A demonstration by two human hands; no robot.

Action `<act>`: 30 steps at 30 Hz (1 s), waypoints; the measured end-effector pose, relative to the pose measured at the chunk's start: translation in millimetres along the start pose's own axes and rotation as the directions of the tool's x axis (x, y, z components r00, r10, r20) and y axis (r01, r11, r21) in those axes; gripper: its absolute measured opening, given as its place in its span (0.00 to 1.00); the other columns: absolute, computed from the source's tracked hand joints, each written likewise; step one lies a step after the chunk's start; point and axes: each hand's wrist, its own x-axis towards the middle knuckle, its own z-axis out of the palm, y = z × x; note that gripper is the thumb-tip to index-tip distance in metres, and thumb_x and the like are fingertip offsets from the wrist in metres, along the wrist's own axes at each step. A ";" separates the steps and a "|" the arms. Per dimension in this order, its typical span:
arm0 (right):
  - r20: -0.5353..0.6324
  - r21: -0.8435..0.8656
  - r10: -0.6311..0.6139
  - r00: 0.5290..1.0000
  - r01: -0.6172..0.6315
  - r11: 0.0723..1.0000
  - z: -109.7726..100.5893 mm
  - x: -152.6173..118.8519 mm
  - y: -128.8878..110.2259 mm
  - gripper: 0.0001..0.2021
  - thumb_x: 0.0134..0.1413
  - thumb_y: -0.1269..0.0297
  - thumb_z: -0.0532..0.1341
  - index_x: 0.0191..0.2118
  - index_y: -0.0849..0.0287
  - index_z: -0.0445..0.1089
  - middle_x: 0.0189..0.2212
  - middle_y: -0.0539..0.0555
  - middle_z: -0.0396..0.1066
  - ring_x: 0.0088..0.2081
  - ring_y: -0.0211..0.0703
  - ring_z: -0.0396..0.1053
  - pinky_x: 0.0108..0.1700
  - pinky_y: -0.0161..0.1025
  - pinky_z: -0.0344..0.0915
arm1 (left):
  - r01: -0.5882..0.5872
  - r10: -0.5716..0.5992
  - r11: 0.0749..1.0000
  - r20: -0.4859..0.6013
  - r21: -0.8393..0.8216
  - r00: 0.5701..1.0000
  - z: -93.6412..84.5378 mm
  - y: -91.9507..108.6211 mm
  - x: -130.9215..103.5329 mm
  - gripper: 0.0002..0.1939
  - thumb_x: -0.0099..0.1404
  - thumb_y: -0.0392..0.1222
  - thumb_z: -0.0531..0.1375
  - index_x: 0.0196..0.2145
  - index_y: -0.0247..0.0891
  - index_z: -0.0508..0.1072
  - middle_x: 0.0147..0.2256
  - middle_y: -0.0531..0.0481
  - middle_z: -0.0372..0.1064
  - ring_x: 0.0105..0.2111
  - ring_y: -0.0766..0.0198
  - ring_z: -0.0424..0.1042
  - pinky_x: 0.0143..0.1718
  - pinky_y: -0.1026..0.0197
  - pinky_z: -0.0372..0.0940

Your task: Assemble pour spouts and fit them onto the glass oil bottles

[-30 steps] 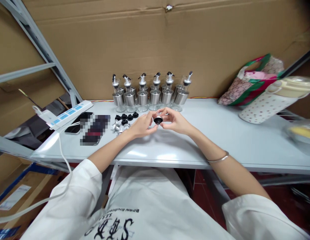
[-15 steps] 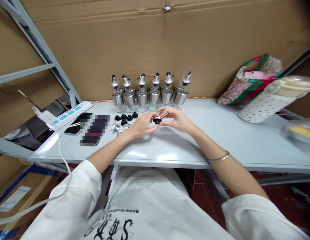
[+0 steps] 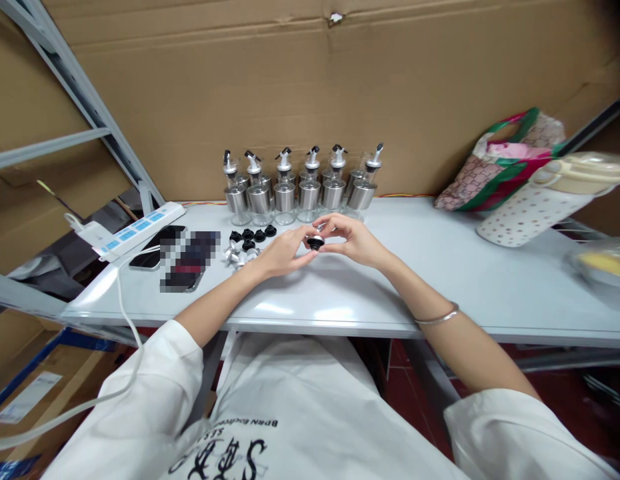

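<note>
Between my two hands is a small pourer piece with a silver top and a black ribbed stopper below. My left hand grips it from the left, thumb low and fingers above. From the right, my right hand pinches the same piece with thumb and fingertips. Left of my hands lie several black stoppers and, nearer me, several silver spout parts, partly hidden by my left hand. Behind stands a row of glass and steel bottles, the front ones fitted with silver pourers.
On the left of the grey table are a white power strip, a dark phone and another phone with a cable. At right are a patterned bag, a white spotted tumbler and a clear container. Cardboard rises behind.
The held piece sits very slightly lower between my fingertips. Both hands stay in nearly the same place, still gripping it.
</note>
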 end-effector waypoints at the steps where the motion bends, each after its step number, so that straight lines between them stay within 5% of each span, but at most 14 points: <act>1: -0.001 0.010 0.005 1.000 -0.005 1.000 0.5 -0.1 0.4 0.12 0.41 0.60 0.70 0.29 0.58 0.68 0.46 0.57 0.69 0.47 0.48 0.70 0.51 0.51 0.68 | -0.001 0.001 1.000 0.002 -0.005 1.000 -0.3 0.3 -0.1 0.15 0.63 0.42 0.56 0.47 0.36 0.62 0.44 0.44 0.70 0.38 0.61 0.72 0.43 0.57 0.66; 8: 0.019 -0.029 0.007 1.000 -0.007 1.000 -5.9 1.0 -3.6 0.10 0.42 0.59 0.69 0.30 0.57 0.71 0.48 0.58 0.69 0.49 0.49 0.69 0.50 0.50 0.67 | 0.023 -0.023 0.999 0.022 0.034 0.999 -1.3 2.3 1.3 0.14 0.60 0.39 0.55 0.45 0.37 0.63 0.39 0.47 0.70 0.34 0.62 0.71 0.40 0.59 0.66; 12: -0.208 -0.225 -0.008 0.978 -0.040 0.973 -31.0 3.8 1.6 0.05 0.48 0.61 0.64 0.30 0.56 0.73 0.44 0.57 0.72 0.48 0.50 0.69 0.50 0.50 0.65 | 0.020 -0.032 0.989 0.083 0.146 0.996 -3.1 5.4 2.7 0.15 0.57 0.36 0.56 0.44 0.36 0.65 0.39 0.47 0.71 0.34 0.62 0.71 0.43 0.57 0.64; 15: -0.359 -0.496 -0.009 0.933 -0.183 0.849 -49.2 4.7 14.6 0.04 0.48 0.66 0.62 0.28 0.58 0.74 0.38 0.58 0.74 0.44 0.52 0.69 0.51 0.52 0.61 | 0.023 -0.047 0.982 0.122 0.189 0.991 -2.9 7.4 3.2 0.16 0.56 0.35 0.55 0.44 0.37 0.65 0.40 0.47 0.71 0.36 0.60 0.72 0.46 0.56 0.63; 22: -0.301 -0.785 0.254 0.919 -0.391 0.480 -52.1 1.2 40.6 0.09 0.52 0.67 0.59 0.33 0.61 0.77 0.38 0.63 0.75 0.44 0.58 0.67 0.45 0.48 0.62 | 0.046 -0.086 0.975 0.176 0.218 0.981 -1.0 9.1 4.1 0.16 0.55 0.35 0.55 0.43 0.37 0.63 0.42 0.45 0.70 0.36 0.59 0.71 0.46 0.55 0.61; 30: -0.301 -0.834 0.358 0.884 -0.426 0.351 -45.7 1.0 44.1 0.11 0.54 0.64 0.58 0.35 0.61 0.78 0.38 0.63 0.75 0.43 0.54 0.70 0.40 0.42 0.62 | 0.079 -0.124 0.967 0.176 0.243 0.976 -0.8 8.8 3.8 0.12 0.54 0.34 0.55 0.38 0.38 0.60 0.37 0.47 0.65 0.32 0.59 0.68 0.39 0.56 0.63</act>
